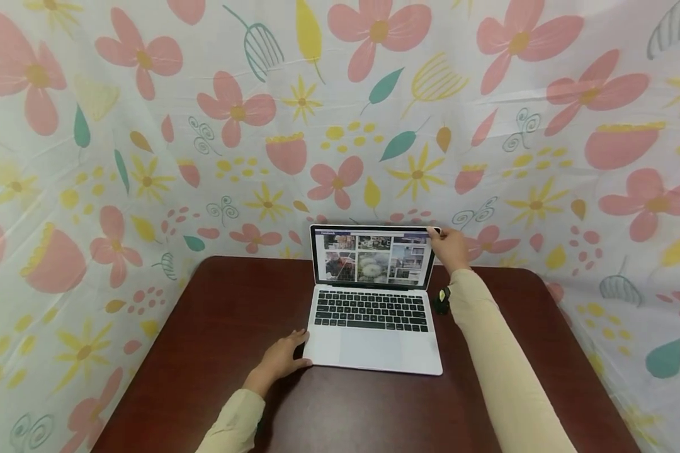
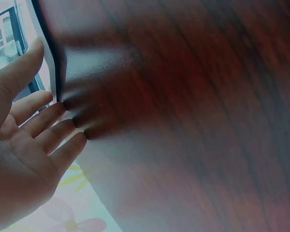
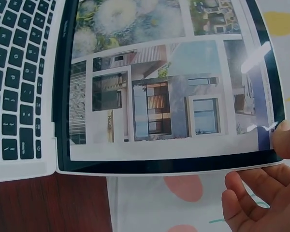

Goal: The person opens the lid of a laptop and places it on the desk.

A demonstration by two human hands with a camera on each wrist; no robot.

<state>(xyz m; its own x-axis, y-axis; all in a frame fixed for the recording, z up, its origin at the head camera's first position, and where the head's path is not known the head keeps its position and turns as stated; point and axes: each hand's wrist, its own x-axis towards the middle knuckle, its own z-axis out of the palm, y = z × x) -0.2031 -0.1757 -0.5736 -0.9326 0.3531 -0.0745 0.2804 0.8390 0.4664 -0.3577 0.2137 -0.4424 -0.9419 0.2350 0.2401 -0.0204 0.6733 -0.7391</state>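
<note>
An unfolded silver laptop [image 1: 368, 349] lies on the dark table, its lit screen [image 1: 372, 257] covered with a grid of photos. My right hand [image 1: 449, 247] pinches the screen's upper right corner. In the right wrist view, the thumb [image 3: 285, 140] is on the display side and the other fingers [image 3: 246, 193] are at the edge and behind. At the front left corner of the base rests my left hand [image 1: 283, 355], fingers nearly straight. The left wrist view shows its thumb [image 2: 31, 60] along the laptop's edge and the fingertips [image 2: 79, 140] down at the tabletop.
The reddish-brown table [image 1: 215, 314] has rounded back corners. A small dark object [image 1: 442, 301] with a yellowish spot sits beside the laptop, close to the right wrist. Behind and on both sides hangs a floral cloth [image 1: 340, 126], near the back of the screen.
</note>
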